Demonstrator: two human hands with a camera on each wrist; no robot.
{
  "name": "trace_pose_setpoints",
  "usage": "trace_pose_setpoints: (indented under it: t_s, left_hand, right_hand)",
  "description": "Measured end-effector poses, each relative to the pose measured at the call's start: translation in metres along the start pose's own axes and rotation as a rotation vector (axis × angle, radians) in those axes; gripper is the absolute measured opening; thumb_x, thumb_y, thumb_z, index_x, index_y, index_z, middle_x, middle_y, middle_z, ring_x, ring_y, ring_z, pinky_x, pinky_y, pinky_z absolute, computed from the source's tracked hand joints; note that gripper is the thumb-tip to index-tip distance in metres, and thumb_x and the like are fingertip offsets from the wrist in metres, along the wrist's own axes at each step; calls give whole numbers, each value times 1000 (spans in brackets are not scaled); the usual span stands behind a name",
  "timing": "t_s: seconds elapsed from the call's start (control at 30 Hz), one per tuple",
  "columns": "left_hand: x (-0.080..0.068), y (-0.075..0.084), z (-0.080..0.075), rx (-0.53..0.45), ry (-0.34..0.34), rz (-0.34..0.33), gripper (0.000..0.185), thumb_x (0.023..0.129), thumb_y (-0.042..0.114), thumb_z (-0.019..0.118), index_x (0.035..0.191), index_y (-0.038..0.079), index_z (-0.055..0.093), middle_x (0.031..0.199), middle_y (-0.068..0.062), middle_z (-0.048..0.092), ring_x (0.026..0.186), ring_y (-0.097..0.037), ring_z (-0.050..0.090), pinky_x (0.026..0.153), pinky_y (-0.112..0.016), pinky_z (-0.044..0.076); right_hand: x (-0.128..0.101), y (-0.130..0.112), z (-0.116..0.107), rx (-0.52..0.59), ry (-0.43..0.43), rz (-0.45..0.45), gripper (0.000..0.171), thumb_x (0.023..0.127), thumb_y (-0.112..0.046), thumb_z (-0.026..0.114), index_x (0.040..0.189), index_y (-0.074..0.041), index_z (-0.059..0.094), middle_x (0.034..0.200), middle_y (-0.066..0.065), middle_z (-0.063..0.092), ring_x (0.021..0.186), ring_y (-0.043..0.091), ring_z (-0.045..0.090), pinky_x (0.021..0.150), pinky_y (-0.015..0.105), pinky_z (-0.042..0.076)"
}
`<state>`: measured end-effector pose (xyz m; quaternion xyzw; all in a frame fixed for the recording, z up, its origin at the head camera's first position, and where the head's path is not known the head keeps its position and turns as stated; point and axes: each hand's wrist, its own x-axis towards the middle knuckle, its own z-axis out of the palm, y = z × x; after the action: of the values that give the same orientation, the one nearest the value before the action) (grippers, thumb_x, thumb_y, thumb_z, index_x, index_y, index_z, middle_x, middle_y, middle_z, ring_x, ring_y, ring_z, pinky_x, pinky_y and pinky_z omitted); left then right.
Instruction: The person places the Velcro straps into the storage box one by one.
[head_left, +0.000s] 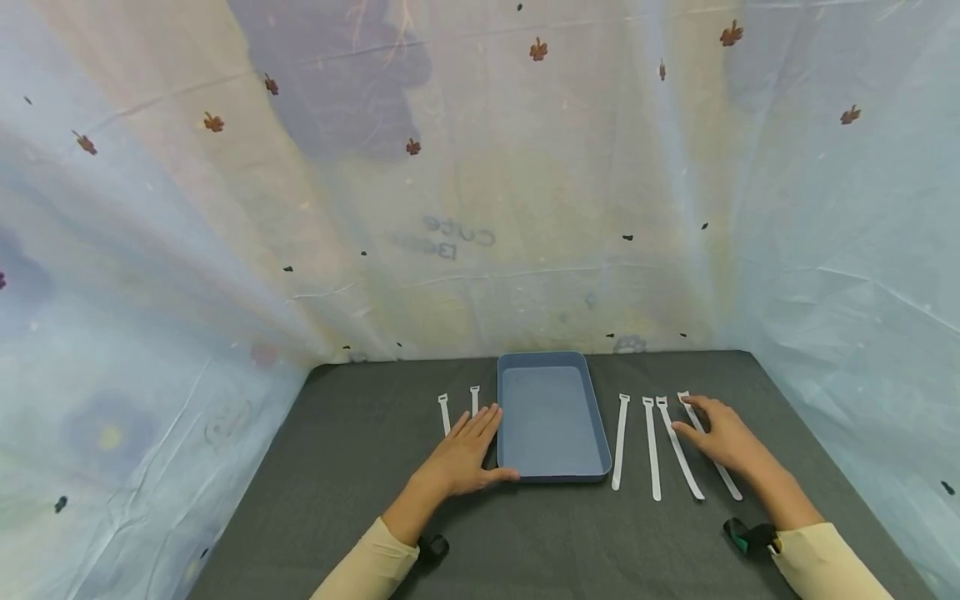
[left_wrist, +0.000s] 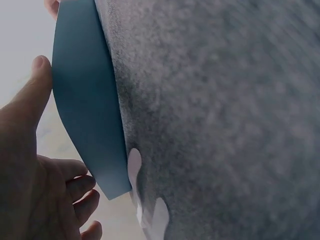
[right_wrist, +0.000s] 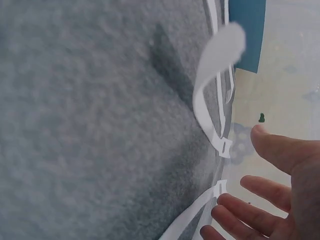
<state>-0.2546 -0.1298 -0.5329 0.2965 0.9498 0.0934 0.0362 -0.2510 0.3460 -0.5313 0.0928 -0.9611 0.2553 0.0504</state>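
A blue-grey rectangular tray lies on the dark cloth. My left hand is at its left front corner, fingers spread and thumb along the front edge; in the left wrist view the thumb meets the tray's wall. Two white straps with slotted heads, one farther left and one closer to the tray, lie partly hidden behind this hand. My right hand hovers with loosely bent fingers over the rightmost white strap, partly covering it. Nothing shows in its grasp in the right wrist view.
Right of the tray, more white straps lie lengthwise: one beside the tray, another farther right, and a slanted one near my right hand. A patterned sheet encloses the dark tabletop behind and at both sides.
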Motion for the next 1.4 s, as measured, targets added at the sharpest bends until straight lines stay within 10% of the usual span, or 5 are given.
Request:
trace_pose_setpoints:
  t_s: [0.83, 1.4]
  left_hand:
    - [-1, 8, -6, 29, -9, 1, 112, 95, 78, 60, 171, 5, 23, 179, -12, 22, 165, -29, 22, 134, -51, 17]
    - [1, 7, -4, -7, -15, -4, 114, 95, 79, 60, 172, 4, 21, 179, -13, 19, 165, -31, 20, 134, -52, 17]
  right_hand:
    - [21, 29, -2, 106, 46, 127, 42, 103, -23, 75, 123, 13, 63, 108, 28, 69, 98, 43, 68, 80, 53, 58]
    - [29, 35, -4, 118, 49, 188, 38, 100, -22, 76, 112, 13, 65, 93, 18, 62, 83, 27, 56, 69, 38, 43]
